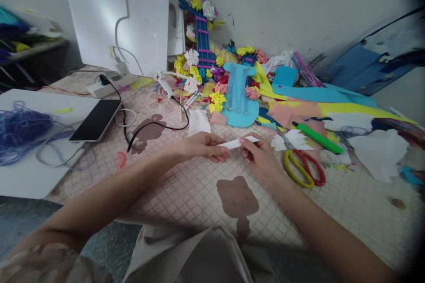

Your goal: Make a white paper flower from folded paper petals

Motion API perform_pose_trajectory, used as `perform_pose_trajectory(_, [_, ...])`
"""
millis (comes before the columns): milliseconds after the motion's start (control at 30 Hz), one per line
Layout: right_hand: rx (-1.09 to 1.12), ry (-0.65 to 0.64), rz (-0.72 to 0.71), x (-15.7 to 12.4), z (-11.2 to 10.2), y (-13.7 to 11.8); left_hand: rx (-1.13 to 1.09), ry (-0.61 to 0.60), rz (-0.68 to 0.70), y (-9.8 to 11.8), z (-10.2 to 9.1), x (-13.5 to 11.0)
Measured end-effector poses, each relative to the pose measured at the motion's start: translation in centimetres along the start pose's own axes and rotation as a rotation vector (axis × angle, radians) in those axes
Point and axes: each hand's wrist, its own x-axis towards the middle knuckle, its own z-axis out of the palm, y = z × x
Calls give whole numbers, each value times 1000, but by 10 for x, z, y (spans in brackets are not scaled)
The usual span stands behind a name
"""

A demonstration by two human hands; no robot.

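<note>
Left hand (206, 145) and right hand (260, 153) each pinch the white paper strip (234, 143), which spans the grip, its long axis running crosswise between them; outward, scissors (302, 167) lie rightward, nearer the right hand.

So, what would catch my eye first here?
Probably the light-blue, guitar-like cutout toward the back of the table, with crumpled yellow and pink flowers beside it. Next, perhaps, the red-and-yellow-handled scissors to the right. Near the middle, the left hand and right hand hold a narrow white strip.
</note>
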Motion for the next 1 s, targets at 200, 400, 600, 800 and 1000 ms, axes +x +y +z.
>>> perform_pose_trajectory(200, [-5, -28, -45, -4, 1, -2, 96, 140, -16, -6, 5, 8])
perform_pose_trajectory(400, [48, -112, 55, -8, 5, 5, -30, 144, -10, -10, 13, 13])
perform_pose_trajectory(600, [27, 29, -29, -5, -3, 5, -36, 189, 19, -15, 17, 16])
perform_pose_trajectory(800, [93, -50, 30, -5, -9, -2, -25, 167, -21, -14, 20, 16])
perform_pose_trajectory(1000, [16, 75, -54, 2, -16, -1, -105, 192, -50, -16, 21, 16])
